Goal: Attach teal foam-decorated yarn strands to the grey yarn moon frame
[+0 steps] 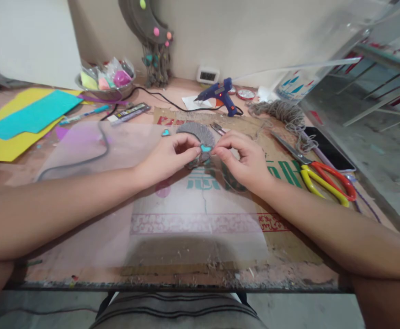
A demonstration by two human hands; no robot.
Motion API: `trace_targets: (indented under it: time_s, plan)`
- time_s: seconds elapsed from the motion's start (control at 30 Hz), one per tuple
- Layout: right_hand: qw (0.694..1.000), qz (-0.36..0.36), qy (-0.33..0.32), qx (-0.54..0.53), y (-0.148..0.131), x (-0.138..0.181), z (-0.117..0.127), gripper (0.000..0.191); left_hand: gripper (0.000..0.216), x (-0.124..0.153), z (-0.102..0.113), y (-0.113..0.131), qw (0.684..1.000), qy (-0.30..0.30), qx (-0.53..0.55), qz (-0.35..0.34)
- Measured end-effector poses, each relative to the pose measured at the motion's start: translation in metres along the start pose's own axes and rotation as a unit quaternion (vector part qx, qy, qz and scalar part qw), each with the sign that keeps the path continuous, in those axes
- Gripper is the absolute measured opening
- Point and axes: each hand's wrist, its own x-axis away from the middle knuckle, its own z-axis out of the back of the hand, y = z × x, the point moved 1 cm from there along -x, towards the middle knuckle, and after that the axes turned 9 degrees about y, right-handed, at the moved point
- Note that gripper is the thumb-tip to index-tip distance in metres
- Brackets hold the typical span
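A small turquoise heart [205, 148] is held between my two hands at the middle of the worktable. The thumb and forefinger of my left hand [170, 155] pinch at its left edge. At its right edge, the fingertips of my right hand [246, 157] are pressed together; any thread between them is too fine to tell. Just behind lies a crescent wrapped in grey yarn [200, 130]. Another turquoise heart with a dark rim [166, 132] rests left of the crescent. Small grey and teal pieces under my fingers are partly hidden.
Behind my hands stands a blue glue gun [220, 93] with its cord running left. Scissors [314, 169], grey yarn [285, 114] and a phone [330, 148] lie to the right. Coloured sheets [31, 116] and a bowl of bagged clay [107, 91] are at left.
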Motion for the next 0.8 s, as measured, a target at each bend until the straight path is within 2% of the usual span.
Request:
trace_targets:
  time_s: [0.1,0.3,0.67,0.8]
  plan:
    - [1.000,0.007,0.006,-0.001,-0.0006,0.0014,-0.0008,0.020,0.010,-0.0005,0.0003,-0.0028,1.000,-0.004,0.001,-0.010]
    - [0.999,-0.036,0.022,0.009,-0.0002,0.0034,-0.0022,0.012,0.013,-0.0005,0.0000,-0.0068,0.999,-0.014,-0.005,-0.029]
    - [1.000,-0.027,0.010,0.009,-0.0038,0.0040,-0.0032,0.012,0.016,0.0011,-0.0006,-0.0058,1.000,-0.022,-0.007,-0.011]
    - [1.000,0.002,0.005,0.011,-0.0038,0.0054,-0.0035,0.012,0.020,-0.0006,-0.0003,-0.0100,0.999,-0.027,-0.009,-0.020]
